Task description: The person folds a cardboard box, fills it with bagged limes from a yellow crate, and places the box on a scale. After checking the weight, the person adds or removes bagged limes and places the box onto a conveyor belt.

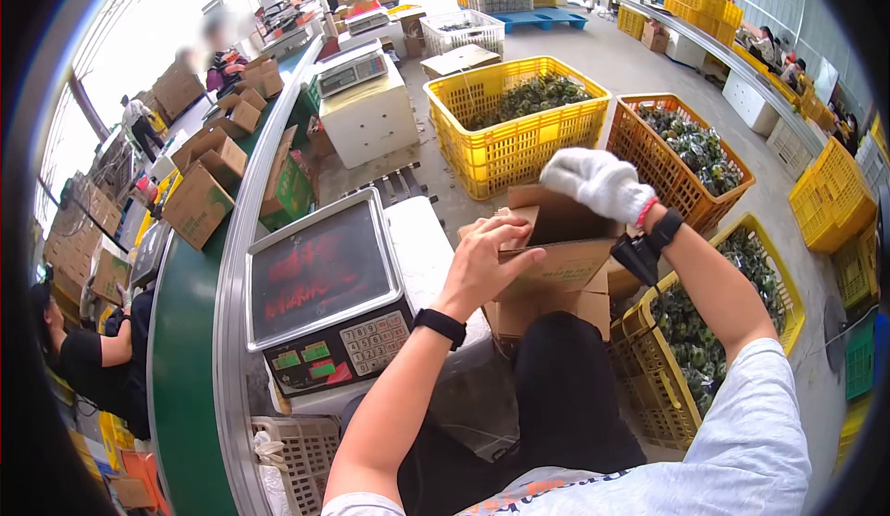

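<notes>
An open cardboard box (556,270) stands in front of my knees, its inside dark. My bare left hand (489,261) grips the box's near left edge, fingers over the flap and thumb outside. My right hand (593,187), in a white knit glove, closes over the far right edge of the same box. More cardboard (542,317) shows beneath it. Left of the box, a scale (320,270) with a wide dark tray and a keypad rests on a white block. A black device (637,258) sits at my right wrist.
A yellow crate (477,159), a brown crate (640,150) and another yellow crate (640,368) hold dark green wrapped produce. A green conveyor (190,368) with a metal rail runs along the left, carrying open cartons (199,205). A co-worker (97,344) works beyond it.
</notes>
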Tool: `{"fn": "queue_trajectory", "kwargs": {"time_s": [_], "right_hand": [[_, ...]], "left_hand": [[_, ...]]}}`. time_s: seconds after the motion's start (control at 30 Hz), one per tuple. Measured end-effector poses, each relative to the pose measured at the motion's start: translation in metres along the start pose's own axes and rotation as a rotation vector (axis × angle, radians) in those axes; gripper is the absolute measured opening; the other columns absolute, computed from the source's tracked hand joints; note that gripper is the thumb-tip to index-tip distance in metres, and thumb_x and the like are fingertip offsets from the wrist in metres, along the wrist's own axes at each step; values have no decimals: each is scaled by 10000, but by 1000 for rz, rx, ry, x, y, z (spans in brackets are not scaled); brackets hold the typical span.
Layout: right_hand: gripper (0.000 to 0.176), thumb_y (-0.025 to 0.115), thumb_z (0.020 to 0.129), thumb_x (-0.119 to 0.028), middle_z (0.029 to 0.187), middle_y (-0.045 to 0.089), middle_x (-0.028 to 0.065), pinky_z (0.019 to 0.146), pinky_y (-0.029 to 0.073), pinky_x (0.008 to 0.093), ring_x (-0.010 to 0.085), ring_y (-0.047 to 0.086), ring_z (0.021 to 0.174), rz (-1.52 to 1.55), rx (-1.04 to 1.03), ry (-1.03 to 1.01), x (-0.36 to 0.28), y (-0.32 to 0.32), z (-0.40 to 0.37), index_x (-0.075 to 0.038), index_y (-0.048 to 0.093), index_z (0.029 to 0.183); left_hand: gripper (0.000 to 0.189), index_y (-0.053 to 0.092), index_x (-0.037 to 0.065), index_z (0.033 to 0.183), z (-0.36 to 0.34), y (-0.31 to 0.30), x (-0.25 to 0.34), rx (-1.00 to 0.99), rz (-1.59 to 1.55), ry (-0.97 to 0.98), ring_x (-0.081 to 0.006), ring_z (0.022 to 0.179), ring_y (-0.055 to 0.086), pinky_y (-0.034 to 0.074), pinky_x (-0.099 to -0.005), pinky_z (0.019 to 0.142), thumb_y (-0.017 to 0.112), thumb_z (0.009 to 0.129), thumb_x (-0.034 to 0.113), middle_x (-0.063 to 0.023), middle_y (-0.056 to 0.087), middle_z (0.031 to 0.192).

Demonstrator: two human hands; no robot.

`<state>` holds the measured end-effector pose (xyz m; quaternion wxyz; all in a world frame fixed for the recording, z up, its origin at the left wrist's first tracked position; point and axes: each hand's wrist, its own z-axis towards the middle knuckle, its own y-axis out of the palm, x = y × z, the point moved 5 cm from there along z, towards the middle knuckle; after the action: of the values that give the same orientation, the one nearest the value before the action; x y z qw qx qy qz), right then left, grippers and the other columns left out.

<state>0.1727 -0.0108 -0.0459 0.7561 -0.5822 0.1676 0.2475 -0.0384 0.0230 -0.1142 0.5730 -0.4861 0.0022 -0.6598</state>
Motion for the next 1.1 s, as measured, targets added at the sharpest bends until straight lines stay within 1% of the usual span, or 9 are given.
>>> {"fn": "queue_trajectory", "kwargs": {"time_s": [0.1,0.23,0.37,0.47,0.7,0.77,0.83,0.97,1.1], "right_hand": [[447,609,1037,-367,1243,695,147,1000,492,357,223,650,1148,249,272,106,19,-37,-29,-27,628,1326],[719,647,943,-499,1348,618,156,1058,449,398,247,587,1213,170,5,527,62,-15,-72,-60,487,1489],[741,650,874,-437,1205,645,179,965,501,410,301,624,1095,198,81,313,61,8,-78,-73,482,1496],[803,588,899,-527,1308,609,279,992,492,446,420,611,1180,-493,-91,447,15,-6,-75,-47,442,1525],[944,568,943,-658,1394,605,248,1038,468,409,360,609,1255,-43,112,154,30,25,-77,-13,330,1589],[852,616,956,-579,1293,672,207,1040,460,393,323,626,1227,289,146,136,42,25,-78,-30,374,1561],[707,695,932,-476,1237,681,173,982,490,389,294,662,1122,227,-149,393,22,25,-78,-44,479,1449],[586,824,816,-310,1036,696,176,818,537,377,318,688,925,-55,-20,334,23,14,-66,-81,552,1281],[396,734,876,-125,1053,711,194,866,545,420,381,691,1019,-154,139,-127,34,25,-71,-101,590,1244]], "left_hand": [[434,749,-10,1170,-5,-4,-15,-115,-46,-73,-235,1172,635,571,-348,967,795,907,331,-125,689,1280],[476,727,5,1219,-6,0,-14,-103,-38,-41,-255,1188,621,547,-366,997,800,899,349,-139,655,1317],[470,708,41,1183,-18,-8,4,125,132,125,-314,1061,634,503,-430,969,808,870,376,-132,677,1093],[400,699,69,1116,-16,0,2,108,115,176,-296,984,654,517,-420,924,830,851,339,-95,660,996],[369,755,20,949,-12,-13,-25,-128,9,6,-267,866,715,568,-361,797,823,854,370,-117,727,939],[388,753,27,1024,-13,-13,-35,-160,-46,-48,-252,885,723,572,-358,812,802,878,383,-118,732,964],[409,737,35,1084,-13,-8,-33,-109,-54,-32,-243,889,727,578,-348,818,799,885,387,-118,736,998],[733,516,106,1448,0,5,-25,21,-165,-127,-245,859,715,581,-366,830,802,871,455,-116,655,1013],[835,399,100,1559,15,5,-32,56,76,-179,-258,955,582,542,-379,891,776,899,445,-116,466,1142]]}}
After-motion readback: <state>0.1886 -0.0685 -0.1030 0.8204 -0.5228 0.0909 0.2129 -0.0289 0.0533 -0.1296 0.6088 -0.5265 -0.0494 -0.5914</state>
